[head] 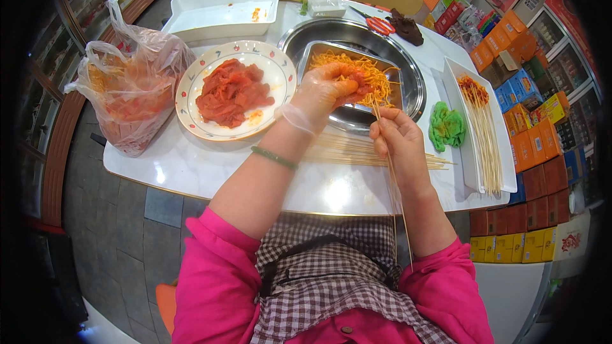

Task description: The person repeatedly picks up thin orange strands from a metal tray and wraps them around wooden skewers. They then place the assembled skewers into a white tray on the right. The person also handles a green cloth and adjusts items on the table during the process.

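Note:
My left hand (325, 88), in a clear plastic glove, grips a slice of raw red meat (356, 88) above a metal tray of orange shredded strips (377, 74). That tray stands in a round steel basin (416, 86). My right hand (399, 136), which shows no glove, pinches thin wooden skewers (394, 186); their upper tips meet the meat. More loose skewers (349, 155) lie on the table below my hands. To the left, a patterned plate (186, 100) bears a pile of raw meat slices (232, 93). At the right, a long white tray (471, 153) holds filled skewers (485, 138).
A plastic bag of reddish food (138, 86) stands at the table's left end. A white tub (220, 14), red-handled scissors (380, 25), a dark crumpled thing (405, 26) and a clear container (326, 5) are at the back. A green cloth (446, 126) lies beside the right tray.

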`<state>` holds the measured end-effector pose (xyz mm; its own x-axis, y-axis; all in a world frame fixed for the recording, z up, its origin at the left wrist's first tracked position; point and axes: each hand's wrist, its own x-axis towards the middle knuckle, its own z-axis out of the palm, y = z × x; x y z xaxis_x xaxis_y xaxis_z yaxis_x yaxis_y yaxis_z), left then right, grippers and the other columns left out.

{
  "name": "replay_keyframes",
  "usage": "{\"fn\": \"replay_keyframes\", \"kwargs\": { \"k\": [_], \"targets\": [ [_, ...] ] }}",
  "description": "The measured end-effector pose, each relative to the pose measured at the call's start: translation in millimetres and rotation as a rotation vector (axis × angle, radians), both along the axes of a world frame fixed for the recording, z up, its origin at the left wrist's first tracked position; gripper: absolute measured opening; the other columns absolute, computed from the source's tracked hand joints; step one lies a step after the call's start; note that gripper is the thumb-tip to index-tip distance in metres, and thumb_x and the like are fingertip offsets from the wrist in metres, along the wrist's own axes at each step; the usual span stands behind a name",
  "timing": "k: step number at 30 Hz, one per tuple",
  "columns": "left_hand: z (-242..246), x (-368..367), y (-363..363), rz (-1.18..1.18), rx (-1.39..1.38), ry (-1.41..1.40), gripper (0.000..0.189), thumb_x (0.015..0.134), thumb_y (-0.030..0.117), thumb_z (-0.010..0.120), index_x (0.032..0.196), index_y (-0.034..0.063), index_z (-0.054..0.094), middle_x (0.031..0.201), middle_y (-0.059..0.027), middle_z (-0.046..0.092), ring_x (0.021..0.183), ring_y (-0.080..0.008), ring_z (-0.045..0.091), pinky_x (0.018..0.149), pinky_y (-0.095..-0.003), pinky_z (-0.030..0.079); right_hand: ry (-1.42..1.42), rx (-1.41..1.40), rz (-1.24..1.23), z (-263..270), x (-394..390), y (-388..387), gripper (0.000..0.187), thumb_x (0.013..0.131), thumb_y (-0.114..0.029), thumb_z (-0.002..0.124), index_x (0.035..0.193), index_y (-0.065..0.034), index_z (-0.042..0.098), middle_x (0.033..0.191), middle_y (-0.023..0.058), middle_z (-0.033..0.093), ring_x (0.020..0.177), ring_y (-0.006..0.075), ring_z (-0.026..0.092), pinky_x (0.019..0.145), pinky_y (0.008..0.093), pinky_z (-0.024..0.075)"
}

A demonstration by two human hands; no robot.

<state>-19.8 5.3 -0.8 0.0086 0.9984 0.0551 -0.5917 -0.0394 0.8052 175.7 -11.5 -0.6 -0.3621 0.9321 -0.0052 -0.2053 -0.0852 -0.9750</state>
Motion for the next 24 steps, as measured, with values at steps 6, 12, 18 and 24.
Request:
{"fn": "replay_keyframes", "kwargs": {
  "k": [6,12,18,24],
  "targets": [
    [-6,1,3,-0.035,0.014,-0.029,0.021,0.092,0.006,0.068,0.112,-0.0012,0.063,0.114,-0.0161,0.067,0.111,-0.0307,0.068,0.099,-0.036,0.056,0.059,-0.02,0.049,-8,-1,6,0.021,0.102,-0.01,0.055,0.12,0.0019,0.056,0.081,0.0046,0.062,0.06,0.0067,0.05,0.054,0.0197,0.0397],
    [-8,0,5,-0.052,-0.004,-0.032,0.022,0.092,0.007,0.07,0.112,-0.0009,0.063,0.112,-0.0151,0.067,0.111,-0.0306,0.068,0.099,-0.0361,0.056,0.047,-0.041,0.076,-7,-4,4,0.021,0.104,-0.012,0.052,0.118,0.0008,0.059,0.078,0.0016,0.06,0.058,0.0059,0.047,0.053,0.0191,0.0369],
    [-11,0,6,-0.062,0.014,-0.013,0.024,0.092,0.007,0.07,0.113,-0.0017,0.062,0.112,-0.0152,0.067,0.11,-0.0305,0.069,0.097,-0.035,0.056,-0.033,-0.053,0.103,-2,-5,2,0.022,0.105,-0.014,0.051,0.118,0.0012,0.062,0.075,-0.002,0.053,0.056,0.004,0.041,0.051,0.0184,0.0313],
    [-9,0,5,-0.055,0.008,-0.008,0.024,0.092,0.007,0.069,0.113,-0.0025,0.062,0.111,-0.0161,0.067,0.109,-0.0304,0.069,0.096,-0.0342,0.057,-0.048,-0.03,0.052,2,-7,0,0.025,0.104,-0.013,0.053,0.12,0.0025,0.062,0.074,-0.0029,0.051,0.056,0.0036,0.038,0.05,0.0186,0.0305]
  ]
}}
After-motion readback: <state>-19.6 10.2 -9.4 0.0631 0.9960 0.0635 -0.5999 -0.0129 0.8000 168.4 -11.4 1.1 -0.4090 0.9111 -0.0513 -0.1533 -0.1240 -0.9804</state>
